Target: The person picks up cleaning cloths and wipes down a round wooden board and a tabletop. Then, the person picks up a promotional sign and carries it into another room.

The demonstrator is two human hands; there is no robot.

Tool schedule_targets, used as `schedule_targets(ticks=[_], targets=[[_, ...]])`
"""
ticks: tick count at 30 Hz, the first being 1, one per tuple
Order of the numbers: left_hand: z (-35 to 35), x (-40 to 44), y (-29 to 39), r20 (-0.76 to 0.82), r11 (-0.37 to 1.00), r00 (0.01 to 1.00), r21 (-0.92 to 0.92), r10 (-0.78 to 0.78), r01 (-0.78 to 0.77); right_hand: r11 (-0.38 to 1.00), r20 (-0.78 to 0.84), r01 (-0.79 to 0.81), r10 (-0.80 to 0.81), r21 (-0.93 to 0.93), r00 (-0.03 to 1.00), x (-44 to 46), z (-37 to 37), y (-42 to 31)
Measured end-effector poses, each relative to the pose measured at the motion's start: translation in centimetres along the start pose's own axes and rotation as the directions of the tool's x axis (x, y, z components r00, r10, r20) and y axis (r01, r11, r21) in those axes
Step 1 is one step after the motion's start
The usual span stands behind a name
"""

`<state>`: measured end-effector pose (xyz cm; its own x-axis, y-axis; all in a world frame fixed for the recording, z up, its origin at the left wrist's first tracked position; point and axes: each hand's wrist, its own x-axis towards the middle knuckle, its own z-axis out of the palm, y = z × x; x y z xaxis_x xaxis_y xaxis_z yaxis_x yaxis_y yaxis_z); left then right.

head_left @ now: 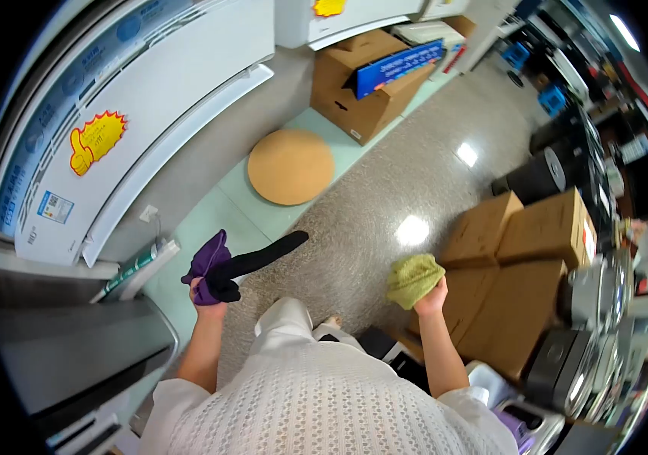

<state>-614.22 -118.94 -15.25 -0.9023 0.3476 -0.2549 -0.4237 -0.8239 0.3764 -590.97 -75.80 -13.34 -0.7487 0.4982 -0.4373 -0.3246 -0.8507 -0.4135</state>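
My left hand (pixel 207 296) is closed on a bunched purple cloth (pixel 209 259) and a black cloth (pixel 263 255), whose long narrow end sticks out to the right over the floor. On the right side, my right hand (pixel 432 297) grips a crumpled yellow-green cloth (pixel 413 279), which rises above the fingers. The two hands are wide apart, one on either side of my body. Part of the fingers of each hand is hidden by the cloths.
A round tan board (pixel 290 167) lies on the pale green ledge (pixel 225 208). Behind it stands a cardboard box (pixel 354 83) with a blue sign. Stacked cartons (pixel 506 303) and appliances line the right. A white air conditioner (pixel 165 83) hangs upper left. Below is speckled floor (pixel 362 220).
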Motion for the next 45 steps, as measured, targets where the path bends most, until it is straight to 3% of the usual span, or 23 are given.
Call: schedule_targets(ticks=[2,5,7,8,9,13,15,18,22,24,27,28,31,32,33,35,38,39,41,42,43,45], targets=[[-1.4,1.6,-1.0,0.084,0.994,0.995,-0.099,-0.046,0.055,0.997,0.003,-0.063,0.063,-0.046,0.998,7.4,1.4,-0.9],[-3.6,4.2,-3.6,-0.066,0.99,0.993,-0.097,0.096,-0.102,0.981,-0.091,-0.13,0.118,-0.141,0.989,17.2,3.5,-0.6],[-2.7,7.8,-5.8,-0.09,0.976,0.975,-0.067,0.201,-0.207,0.978,-0.046,-0.161,0.157,-0.129,0.987,23.2,5.9,0.4],[-3.1,9.2,-6.6,-0.093,0.973,0.99,-0.196,0.109,-0.125,0.978,-0.066,-0.177,0.17,-0.111,0.983,25.5,6.5,1.0],[-3.3,10.6,-8.1,-0.129,0.968,0.984,-0.202,0.122,-0.146,0.976,-0.092,-0.197,0.188,-0.092,0.978,28.1,7.0,1.4],[-3.7,15.5,-10.7,-0.191,0.967,0.97,-0.178,0.148,-0.183,0.927,-0.064,-0.312,0.305,-0.208,0.95,36.1,10.2,3.5],[-4.0,16.8,-11.4,-0.178,0.962,0.971,-0.197,0.157,-0.191,0.913,-0.161,-0.339,0.308,-0.228,0.938,40.6,10.2,4.6],[-7.0,18.3,-12.4,-0.277,0.938,0.935,-0.201,0.221,-0.281,0.864,-0.174,-0.415,0.38,-0.286,0.909,48.1,8.8,6.5],[-6.7,21.0,-12.6,-0.386,0.885,0.829,-0.062,0.405,-0.462,0.768,-0.177,-0.493,0.463,-0.41,0.868,56.4,7.5,9.3],[-11.5,22.1,-14.1,-0.526,0.853,0.738,-0.042,0.424,-0.52,0.717,-0.258,-0.549,0.485,-0.429,0.835,60.7,5.9,10.6],[-20.1,24.7,-16.9,-0.566,0.815,0.693,-0.062,0.447,-0.576,0.655,-0.185,-0.551,0.543,-0.516,0.819,66.9,3.0,12.3],[-21.8,26.3,-17.6,-0.564,0.811,0.672,-0.008,0.479,-0.585,0.662,-0.208,-0.557,0.533,-0.501,0.82,69.0,2.0,13.0],[-28.8,31.5,-20.4,-0.655,0.757,0.485,0.211,0.579,-0.619,0.61,-0.244,-0.539,0.501,-0.581,0.83,75.3,-1.5,15.1],[-34.7,31.8,-21.9,-0.727,0.78,0.473,0.136,0.497,-0.611,0.599,-0.248,-0.505,0.461,-0.621,0.852,77.1,-2.9,15.8],[-38.0,32.3,-23.0,-0.801,0.826,0.453,0.088,0.391,-0.556,0.59,-0.249,-0.468,0.416,-0.658,0.875,79.5,-4.8,16.7],[-41.1,34.2,-24.8,-0.842,0.857,0.398,0.137,0.365,-0.497,0.572,-0.238,-0.409,0.352,-0.711,0.905,83.6,-8.4,18.8],[-43.4,37.1,-26.4,-0.86,0.901,0.325,0.291,0.394,-0.322,0.568,-0.197,-0.312,0.256,-0.762,0.947,89.3,-12.4,23.3],[-44.7,38.0,-26.5,-0.814,0.87,0.309,0.442,0.492,-0.22,0.512,-0.159,-0.276,0.26,-0.813,0.952,90.8,-13.4,24.9],[-47.4,39.0,-27.8,-0.693,0.726,0.307,0.687,0.653,0.006,0.38,-0.095,-0.198,0.272,-0.903,0.958,93.1,-14.9,27.6],[-48.5,38.8,-27.7,-0.632,0.567,0.348,0.775,0.692,0.28,0.209,0.06,0.008,0.245,-0.978,0.968,93.5,-16.2,28.0],[-48.4,39.5,-27.9,-0.597,0.437,0.234,0.754,0.767,0.491,0.027,0.221,0.221,0.249,-0.975,0.943,94.1,-17.1,28.3],[-47.1,40.6,-28.1,-0.405,0.181,0.055,0.521,0.913,0.834,-0.301,0.5,0.6,0.349,-0.741,0.793,95.1,-18.4,29.7]])
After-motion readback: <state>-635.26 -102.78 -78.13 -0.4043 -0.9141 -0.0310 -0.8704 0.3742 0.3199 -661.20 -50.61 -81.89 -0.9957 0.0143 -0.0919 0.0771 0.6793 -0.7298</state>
